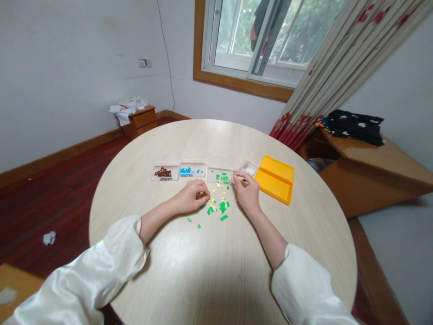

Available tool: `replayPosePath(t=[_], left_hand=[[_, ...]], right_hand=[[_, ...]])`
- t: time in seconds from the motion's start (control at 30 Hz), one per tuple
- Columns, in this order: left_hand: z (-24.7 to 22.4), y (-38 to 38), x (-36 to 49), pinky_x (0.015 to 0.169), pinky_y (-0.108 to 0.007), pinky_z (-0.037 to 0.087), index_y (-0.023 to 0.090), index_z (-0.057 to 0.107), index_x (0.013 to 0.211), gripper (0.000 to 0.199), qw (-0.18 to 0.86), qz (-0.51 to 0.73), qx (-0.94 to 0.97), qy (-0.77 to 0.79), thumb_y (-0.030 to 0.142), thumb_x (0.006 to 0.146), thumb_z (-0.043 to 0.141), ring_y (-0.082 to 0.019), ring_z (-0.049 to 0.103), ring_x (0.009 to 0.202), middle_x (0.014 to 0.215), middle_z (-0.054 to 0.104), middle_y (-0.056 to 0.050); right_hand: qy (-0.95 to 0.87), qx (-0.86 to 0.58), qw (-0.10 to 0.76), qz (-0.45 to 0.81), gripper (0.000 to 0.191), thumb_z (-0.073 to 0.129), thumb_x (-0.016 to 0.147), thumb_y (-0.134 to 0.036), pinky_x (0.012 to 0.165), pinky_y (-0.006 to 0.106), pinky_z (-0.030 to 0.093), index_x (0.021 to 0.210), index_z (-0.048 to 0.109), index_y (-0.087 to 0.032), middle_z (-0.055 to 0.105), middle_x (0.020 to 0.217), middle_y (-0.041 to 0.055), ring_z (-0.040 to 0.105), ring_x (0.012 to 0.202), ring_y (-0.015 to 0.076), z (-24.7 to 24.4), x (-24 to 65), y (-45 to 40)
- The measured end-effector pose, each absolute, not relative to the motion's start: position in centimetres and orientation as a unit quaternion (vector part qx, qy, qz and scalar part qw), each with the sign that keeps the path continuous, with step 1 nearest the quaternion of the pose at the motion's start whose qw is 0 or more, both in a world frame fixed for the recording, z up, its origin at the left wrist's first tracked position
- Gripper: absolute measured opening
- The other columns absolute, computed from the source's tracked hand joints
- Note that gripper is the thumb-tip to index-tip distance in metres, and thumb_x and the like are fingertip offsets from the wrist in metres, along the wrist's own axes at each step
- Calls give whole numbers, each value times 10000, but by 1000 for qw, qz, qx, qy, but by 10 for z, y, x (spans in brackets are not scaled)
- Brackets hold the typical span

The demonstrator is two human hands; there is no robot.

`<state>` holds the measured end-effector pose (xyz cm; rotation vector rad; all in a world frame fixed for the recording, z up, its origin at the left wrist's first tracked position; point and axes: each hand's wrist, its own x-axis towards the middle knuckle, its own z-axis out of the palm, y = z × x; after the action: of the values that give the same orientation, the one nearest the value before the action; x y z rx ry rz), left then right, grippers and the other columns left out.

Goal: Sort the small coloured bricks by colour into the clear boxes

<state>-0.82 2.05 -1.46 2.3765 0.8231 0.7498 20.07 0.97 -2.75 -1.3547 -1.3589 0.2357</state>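
Green pieces (222,206) and small pale yellow pieces (219,185) lie scattered on the table between my hands. My left hand (193,196) rests just left of them, its fingers curled together; what they hold, if anything, is too small to name. My right hand (246,189) pinches a small green piece (234,174) beside the right edge of a clear box (220,175) with green pieces in it. Left of that box stand a clear box of blue pieces (191,170) and one of brown pieces (163,173).
An open yellow case (274,179) lies right of my right hand, with a small clear box (249,169) beside it. All stand on a round wooden table (216,271). Beyond are a window, a curtain (324,67) and a wooden cabinet (368,174) with dark cloth on top.
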Motion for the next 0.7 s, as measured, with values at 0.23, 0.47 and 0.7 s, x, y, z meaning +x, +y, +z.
replayPosePath(t=[0.23,0.47,0.7], left_hand=[[-14,20,-8,772,-315,395,159,642,707,109,257,271,874,312,151,760,547,-153,526,765,741,588,-26],[-15,20,-9,763,-311,396,159,645,704,116,256,272,874,311,148,761,546,-153,524,758,737,586,-27],[-17,24,-10,721,-289,404,145,628,699,110,246,305,858,333,147,761,537,-143,517,723,700,580,-24]], right_hand=[[-577,-601,542,108,206,541,767,-337,723,340,446,768,663,-172,677,775,57,579,740,188,-24,203,8],[-558,-601,553,146,298,528,786,-366,729,346,460,929,682,-154,704,947,104,611,833,208,-26,201,10],[-713,-541,443,48,136,509,787,-211,758,342,447,777,642,-184,662,766,52,577,773,185,-13,214,-5]])
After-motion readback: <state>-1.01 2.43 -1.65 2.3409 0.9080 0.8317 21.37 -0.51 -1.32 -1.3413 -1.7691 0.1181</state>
